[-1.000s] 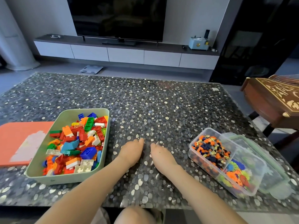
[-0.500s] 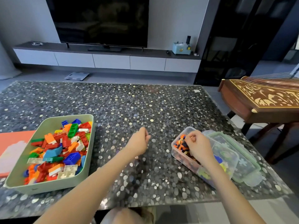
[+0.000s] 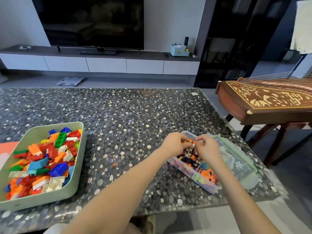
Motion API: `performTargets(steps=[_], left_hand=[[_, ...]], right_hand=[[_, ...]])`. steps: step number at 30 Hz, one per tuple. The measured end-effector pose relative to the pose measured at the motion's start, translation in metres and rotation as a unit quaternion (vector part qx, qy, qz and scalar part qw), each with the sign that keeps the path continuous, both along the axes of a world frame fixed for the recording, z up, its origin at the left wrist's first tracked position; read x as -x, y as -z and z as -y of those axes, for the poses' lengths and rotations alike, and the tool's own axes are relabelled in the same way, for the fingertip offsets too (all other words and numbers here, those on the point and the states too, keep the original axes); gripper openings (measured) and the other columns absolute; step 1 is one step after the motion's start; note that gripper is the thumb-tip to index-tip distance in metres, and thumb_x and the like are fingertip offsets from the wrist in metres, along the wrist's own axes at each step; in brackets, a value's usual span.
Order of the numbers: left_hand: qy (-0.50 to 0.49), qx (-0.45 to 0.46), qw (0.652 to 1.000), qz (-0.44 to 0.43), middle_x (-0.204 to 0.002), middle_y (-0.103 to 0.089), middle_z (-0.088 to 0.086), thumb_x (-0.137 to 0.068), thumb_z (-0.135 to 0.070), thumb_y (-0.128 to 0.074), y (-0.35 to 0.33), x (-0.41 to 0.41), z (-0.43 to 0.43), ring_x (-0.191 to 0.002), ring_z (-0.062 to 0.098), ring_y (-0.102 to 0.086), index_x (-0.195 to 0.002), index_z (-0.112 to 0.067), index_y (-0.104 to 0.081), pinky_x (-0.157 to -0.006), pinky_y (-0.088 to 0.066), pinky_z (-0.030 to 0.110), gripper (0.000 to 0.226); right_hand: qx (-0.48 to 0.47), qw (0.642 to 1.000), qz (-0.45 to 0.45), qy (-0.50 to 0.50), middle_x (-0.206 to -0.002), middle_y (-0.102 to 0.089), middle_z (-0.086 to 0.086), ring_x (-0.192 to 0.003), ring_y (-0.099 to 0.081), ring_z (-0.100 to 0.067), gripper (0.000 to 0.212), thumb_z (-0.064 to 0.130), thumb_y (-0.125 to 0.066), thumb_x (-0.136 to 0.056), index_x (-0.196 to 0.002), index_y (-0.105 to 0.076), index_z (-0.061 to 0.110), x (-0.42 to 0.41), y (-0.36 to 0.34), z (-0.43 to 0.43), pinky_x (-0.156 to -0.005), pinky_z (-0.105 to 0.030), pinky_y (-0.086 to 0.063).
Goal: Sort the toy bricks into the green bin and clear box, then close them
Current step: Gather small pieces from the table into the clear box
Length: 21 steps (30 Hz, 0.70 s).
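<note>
Left hand (image 3: 175, 144) and right hand (image 3: 208, 149) meet over clear box (image 3: 190, 173) at desk (image 3: 126, 115) right side, each grip pinching small bricks (image 3: 191, 146). Green bin (image 3: 79, 168) of big bricks (image 3: 47, 159) sits uncovered, far left.

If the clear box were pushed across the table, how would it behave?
The clear box probably slides easily: smooth plastic on a glossy table. Low, wide and full of small pieces, it seems unlikely to tip. Its thin walls may flex when lifted.

One left hand (image 3: 174, 145), one right hand (image 3: 209, 151), one green bin (image 3: 42, 199), one clear box (image 3: 189, 173), one lid (image 3: 239, 164), one pinched toy brick (image 3: 191, 146).
</note>
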<state>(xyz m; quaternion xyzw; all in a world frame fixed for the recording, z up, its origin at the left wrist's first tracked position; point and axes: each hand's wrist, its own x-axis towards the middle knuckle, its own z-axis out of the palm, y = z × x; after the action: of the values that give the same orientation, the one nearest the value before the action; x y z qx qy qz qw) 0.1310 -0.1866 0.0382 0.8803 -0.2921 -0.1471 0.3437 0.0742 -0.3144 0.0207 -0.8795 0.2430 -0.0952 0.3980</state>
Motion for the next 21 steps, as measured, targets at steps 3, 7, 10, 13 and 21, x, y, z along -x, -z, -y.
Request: performTargets(steps=[3, 7, 10, 13, 21], left_hand=[[-0.069, 0.044, 0.997, -0.003, -0.095, -0.071, 0.000, -0.093, -0.021, -0.058, 0.000, -0.002, -0.014, -0.069, 0.010, -0.057, -0.100, -0.011, -0.073, -0.067, -0.045, 0.022, 0.020], [-0.163, 0.140, 0.974, -0.071, -0.075, -0.067, 0.002, -0.090, -0.012, -0.059, 0.005, -0.007, -0.040, -0.059, 0.005, -0.053, -0.085, -0.003, -0.072, -0.061, -0.046, 0.019, 0.017], [-0.215, 0.248, 0.924, -0.196, -0.066, -0.061, 0.004, -0.092, -0.009, -0.056, 0.003, -0.009, -0.049, -0.056, 0.011, -0.051, -0.076, -0.004, -0.068, -0.060, -0.047, 0.024, 0.020], [-0.255, 0.165, 0.948, -0.093, -0.064, -0.062, -0.001, -0.093, -0.016, -0.053, 0.005, -0.015, -0.073, -0.056, 0.012, -0.053, -0.082, -0.006, -0.068, -0.058, -0.049, 0.025, 0.021], [-0.236, -0.295, 0.924, 0.055, -0.114, -0.059, 0.012, -0.100, -0.034, -0.034, 0.071, 0.005, -0.184, -0.099, 0.030, -0.060, -0.120, -0.009, -0.039, -0.070, -0.044, 0.035, 0.033]], right_hand=[[0.017, 0.999, 0.033, -0.004, -0.075, -0.066, -0.008, -0.060, -0.059, -0.022, 0.013, 0.014, -0.048, -0.093, -0.095, -0.061, 0.015, 0.000, 0.001, -0.006, -0.054, -0.029, -0.045], [0.044, 0.997, 0.062, -0.034, -0.069, -0.063, -0.002, -0.066, -0.058, -0.021, 0.017, 0.014, -0.050, -0.092, -0.082, -0.064, 0.014, -0.005, -0.002, -0.025, -0.055, -0.027, -0.038], [0.033, 0.997, 0.057, -0.025, -0.072, -0.065, -0.009, -0.071, -0.060, -0.026, 0.020, 0.015, -0.048, -0.093, -0.080, -0.063, 0.013, -0.008, -0.007, -0.032, -0.061, -0.032, -0.043], [0.024, 0.996, 0.079, -0.046, -0.068, -0.062, -0.005, -0.065, -0.058, -0.020, 0.021, 0.014, -0.050, -0.093, -0.076, -0.061, 0.015, -0.007, -0.007, -0.043, -0.058, -0.026, -0.044], [0.031, 0.981, 0.026, -0.188, -0.066, -0.055, 0.006, -0.061, -0.051, -0.011, 0.014, 0.016, -0.052, -0.094, -0.086, -0.062, 0.013, -0.009, 0.015, -0.108, -0.059, -0.023, -0.041]])
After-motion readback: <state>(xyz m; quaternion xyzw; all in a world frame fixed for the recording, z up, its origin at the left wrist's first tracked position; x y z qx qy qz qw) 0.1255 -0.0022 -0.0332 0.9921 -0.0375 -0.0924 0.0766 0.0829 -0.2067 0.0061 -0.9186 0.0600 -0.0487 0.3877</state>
